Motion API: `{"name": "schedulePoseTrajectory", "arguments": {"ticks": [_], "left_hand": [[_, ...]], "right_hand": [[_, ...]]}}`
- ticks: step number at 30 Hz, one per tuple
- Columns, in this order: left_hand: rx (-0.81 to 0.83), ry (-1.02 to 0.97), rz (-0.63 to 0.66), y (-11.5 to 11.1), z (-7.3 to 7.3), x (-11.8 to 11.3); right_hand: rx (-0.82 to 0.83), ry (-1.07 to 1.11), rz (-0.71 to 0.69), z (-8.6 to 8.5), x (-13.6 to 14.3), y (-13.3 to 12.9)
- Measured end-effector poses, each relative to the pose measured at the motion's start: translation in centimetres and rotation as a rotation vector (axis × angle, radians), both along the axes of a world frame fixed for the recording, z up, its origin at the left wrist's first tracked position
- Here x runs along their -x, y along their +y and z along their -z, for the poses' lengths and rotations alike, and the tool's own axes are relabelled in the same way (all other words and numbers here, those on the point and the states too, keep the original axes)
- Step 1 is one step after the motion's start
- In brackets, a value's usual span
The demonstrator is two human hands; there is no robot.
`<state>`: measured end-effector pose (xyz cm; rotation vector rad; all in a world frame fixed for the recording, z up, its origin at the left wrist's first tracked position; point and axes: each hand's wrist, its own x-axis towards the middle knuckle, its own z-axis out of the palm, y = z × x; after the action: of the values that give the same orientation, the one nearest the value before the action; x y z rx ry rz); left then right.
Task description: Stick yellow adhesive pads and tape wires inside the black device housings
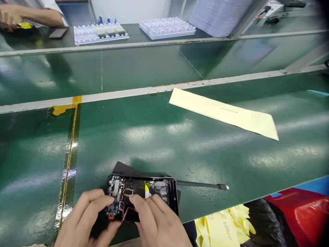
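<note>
Casing [175, 199] lengthwise left-to-right, open-side up

Free passage runs between two obstacles: black cable [202, 184] and yellow paper strip [223, 115].

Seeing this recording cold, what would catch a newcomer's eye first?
Probably the open black case at bottom center, circuit board and wires exposed, with the left hand and right hand on it. Then the yellow strip lying aslant on the green table, and the red material at lower right.
</note>
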<state>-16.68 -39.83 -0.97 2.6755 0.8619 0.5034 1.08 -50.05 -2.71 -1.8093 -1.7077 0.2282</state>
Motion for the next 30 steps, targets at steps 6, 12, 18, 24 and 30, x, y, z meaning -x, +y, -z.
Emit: {"name": "schedulePoseTrajectory", "arguments": {"ticks": [6, 12, 18, 24, 30], "left_hand": [[0.072, -0.084, 0.098, 5.7, -0.4, -3.8], [0.163, -0.133, 0.066, 6.7, -1.2, -4.3], [0.035, -0.043, -0.126, 3.5, -0.4, -3.5], [0.137, 0.012, -0.146, 3.7, -0.7, -5.5], [0.137, 0.028, -0.131, 5.0, -1.1, -4.6]], "right_hand": [[0.362, 0.262, -0.246, -4.3, -3.8, 2.3], [0.531, 0.675, -0.271, -6.4, -7.4, 4.2], [0.324, 0.468, -0.179, -6.1, -8.0, 5.7], [0.314, 0.462, -0.221, -4.4, -6.2, 7.6], [0.275, 0.499, -0.192, -3.1, -5.9, 8.0]]}}
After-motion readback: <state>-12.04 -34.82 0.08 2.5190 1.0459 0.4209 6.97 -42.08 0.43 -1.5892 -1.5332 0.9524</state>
